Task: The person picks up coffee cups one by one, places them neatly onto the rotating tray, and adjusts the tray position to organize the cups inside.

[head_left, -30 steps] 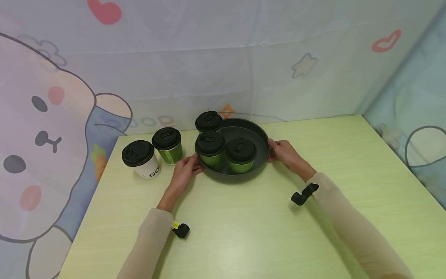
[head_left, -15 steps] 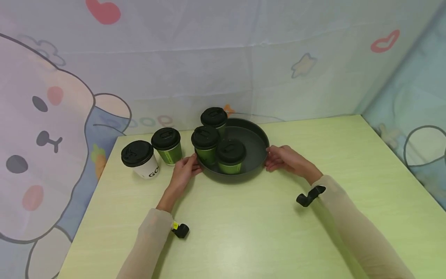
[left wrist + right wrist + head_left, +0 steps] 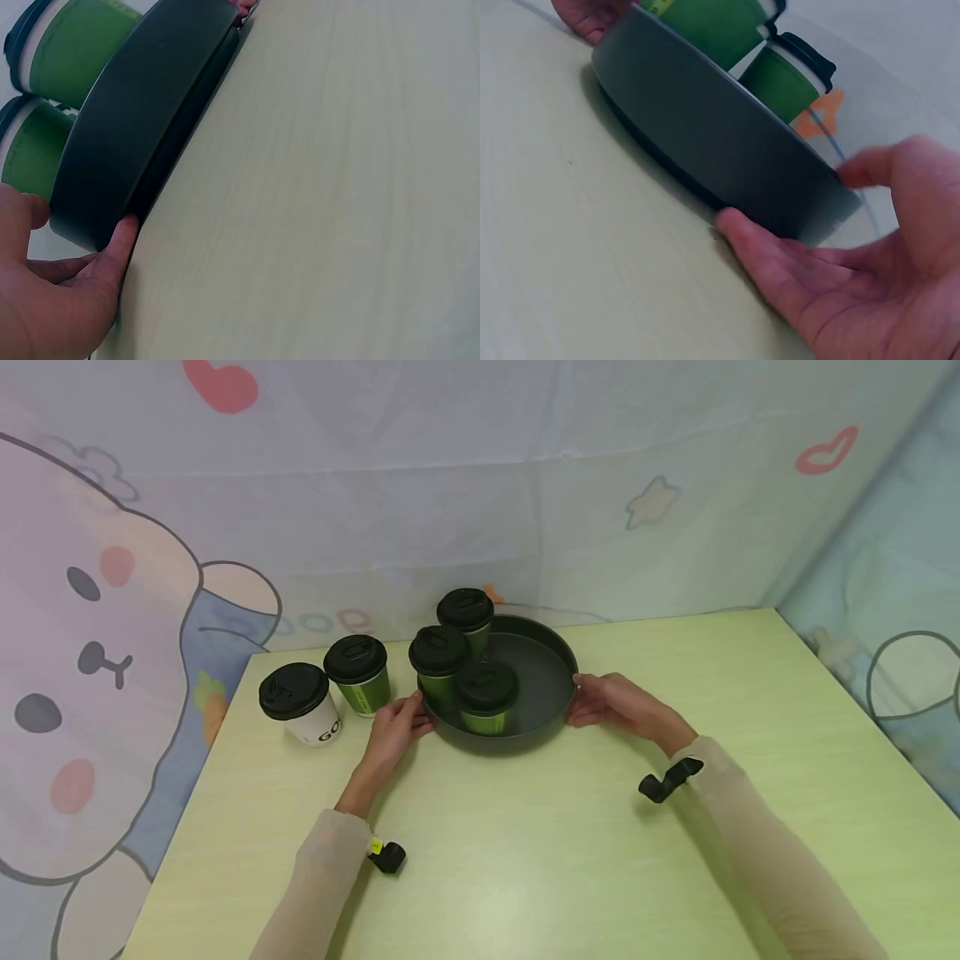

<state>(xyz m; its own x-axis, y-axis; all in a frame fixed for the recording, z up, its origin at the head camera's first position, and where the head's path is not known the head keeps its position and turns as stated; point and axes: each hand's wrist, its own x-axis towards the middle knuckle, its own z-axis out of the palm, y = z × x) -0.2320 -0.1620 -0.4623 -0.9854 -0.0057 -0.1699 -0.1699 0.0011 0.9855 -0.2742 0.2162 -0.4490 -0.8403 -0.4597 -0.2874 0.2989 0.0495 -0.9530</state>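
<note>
A round dark grey pan with a raised rim stands near the table's back edge. Three green cups with black lids stand in its left half: a back cup, a left cup and a front cup. My left hand grips the pan's left side; in the left wrist view its thumb is at the rim and a finger reaches the base. From the right side my right hand holds the pan likewise, thumb by the rim, fingers low against the wall.
Left of the pan, a green cup with a black lid stands beside a white cup, also lidded in black. A patterned cloth hangs behind the pale table.
Inside the pan the cups have shifted clockwise: the front one went left, the left one farther back, the back one right. My right hand slid slightly toward me along the rim.
</note>
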